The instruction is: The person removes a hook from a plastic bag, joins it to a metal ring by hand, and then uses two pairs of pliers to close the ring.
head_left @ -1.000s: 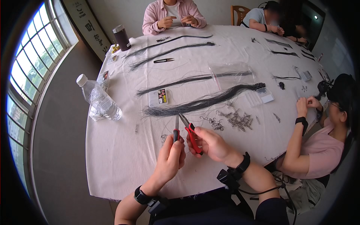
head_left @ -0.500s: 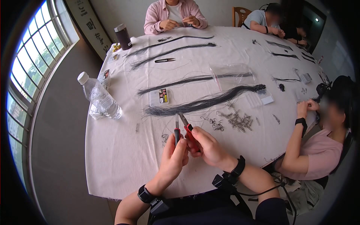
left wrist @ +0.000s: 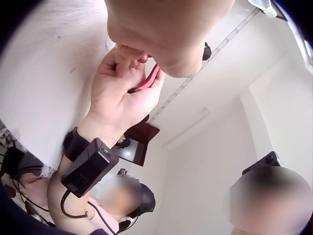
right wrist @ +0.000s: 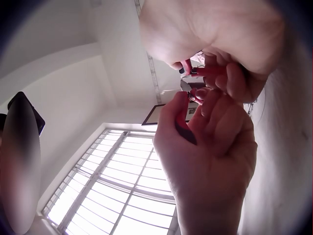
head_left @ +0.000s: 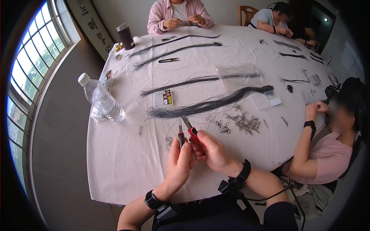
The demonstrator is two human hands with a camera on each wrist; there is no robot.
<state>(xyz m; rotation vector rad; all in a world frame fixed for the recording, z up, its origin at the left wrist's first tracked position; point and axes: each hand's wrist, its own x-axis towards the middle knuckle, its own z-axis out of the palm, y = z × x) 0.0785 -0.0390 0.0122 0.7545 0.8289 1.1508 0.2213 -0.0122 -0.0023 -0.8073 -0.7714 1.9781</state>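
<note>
Bright light comes in from the window (head_left: 38,57), which glows white in the right wrist view. Picture edges bend and corners turn dark.

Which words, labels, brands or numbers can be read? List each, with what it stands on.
"百": wall sign; its other characters are too unclear to be sure of.
Label on the clear box: too small to read.
Labels near the bottle and flask: too small to read.
Red pliers: nothing readable.
</note>
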